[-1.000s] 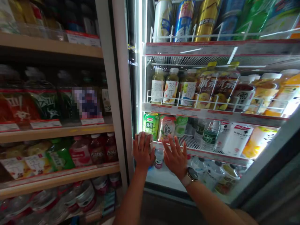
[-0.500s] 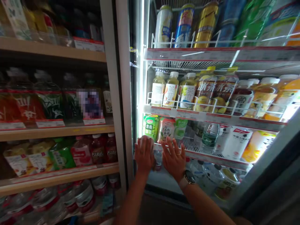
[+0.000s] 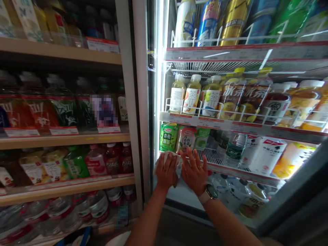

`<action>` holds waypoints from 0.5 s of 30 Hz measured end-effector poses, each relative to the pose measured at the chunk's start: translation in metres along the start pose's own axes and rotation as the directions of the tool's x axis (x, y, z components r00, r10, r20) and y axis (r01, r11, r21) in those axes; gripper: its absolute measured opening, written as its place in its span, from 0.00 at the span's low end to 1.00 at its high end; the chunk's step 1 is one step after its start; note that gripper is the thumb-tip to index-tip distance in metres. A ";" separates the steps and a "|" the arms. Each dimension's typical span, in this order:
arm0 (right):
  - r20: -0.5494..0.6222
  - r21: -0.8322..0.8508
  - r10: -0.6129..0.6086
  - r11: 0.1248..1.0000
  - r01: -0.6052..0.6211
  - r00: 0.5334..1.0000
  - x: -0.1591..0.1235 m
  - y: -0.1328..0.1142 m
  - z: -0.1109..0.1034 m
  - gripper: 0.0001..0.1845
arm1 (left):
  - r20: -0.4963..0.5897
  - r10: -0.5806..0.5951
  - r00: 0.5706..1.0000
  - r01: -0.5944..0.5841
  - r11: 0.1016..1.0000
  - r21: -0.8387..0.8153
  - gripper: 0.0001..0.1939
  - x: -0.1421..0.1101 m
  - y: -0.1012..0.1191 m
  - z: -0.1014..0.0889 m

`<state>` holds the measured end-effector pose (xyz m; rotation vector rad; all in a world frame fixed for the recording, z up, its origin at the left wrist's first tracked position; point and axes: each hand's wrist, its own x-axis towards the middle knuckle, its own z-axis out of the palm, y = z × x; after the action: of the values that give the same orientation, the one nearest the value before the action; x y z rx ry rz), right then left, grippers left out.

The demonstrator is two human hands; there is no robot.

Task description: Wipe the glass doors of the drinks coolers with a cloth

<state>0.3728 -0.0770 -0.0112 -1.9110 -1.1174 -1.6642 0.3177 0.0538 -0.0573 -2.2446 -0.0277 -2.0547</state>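
My left hand point(image 3: 164, 173) presses a pale cloth point(image 3: 177, 165) against the front edge of a lower cooler shelf, at the left end. The cloth sticks out on both sides of my fingers. Beside it, my right hand point(image 3: 194, 173) lies against the shelf's label strip point(image 3: 228, 170), fingers stretched and apart, holding nothing. That wrist wears a watch point(image 3: 211, 191). Just behind my hands stand a green drink carton point(image 3: 169, 136) and a red one point(image 3: 186, 138).
Bottled teas point(image 3: 192, 94) stand behind a wire rail one shelf up, with tall cans point(image 3: 208, 22) above. Clear bottles point(image 3: 233, 188) fill the bottom. A wooden shelf rack point(image 3: 77, 140) with bottles is on the left; the cooler's door frame point(image 3: 289, 194) is at right.
The view has shifted, so the shelves appear farther right. The cloth under my left hand shows more plainly, and my right hand stays spread at the shelf edge.
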 end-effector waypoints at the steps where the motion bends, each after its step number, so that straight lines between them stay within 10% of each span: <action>1: 0.001 -0.001 0.001 1.000 -0.001 1.000 0.000 0.000 0.000 0.33 | 0.017 0.023 1.000 -0.023 1.000 -0.005 0.27 0.004 -0.011 -0.004; 8: 0.017 0.001 0.007 1.000 -0.007 1.000 0.000 -0.001 0.000 0.35 | -0.055 -0.411 0.910 0.412 0.911 0.003 0.29 0.020 -0.036 -0.014; 15: 0.002 0.013 -0.016 1.000 0.016 1.000 -0.001 0.001 0.001 0.34 | 0.002 -0.021 1.000 0.021 1.000 -0.012 0.27 0.002 0.013 0.002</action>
<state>0.3737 -0.0776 -0.0125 -1.9011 -1.1440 -1.6603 0.3211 0.0409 -0.0560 -2.2632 -0.0389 -2.0689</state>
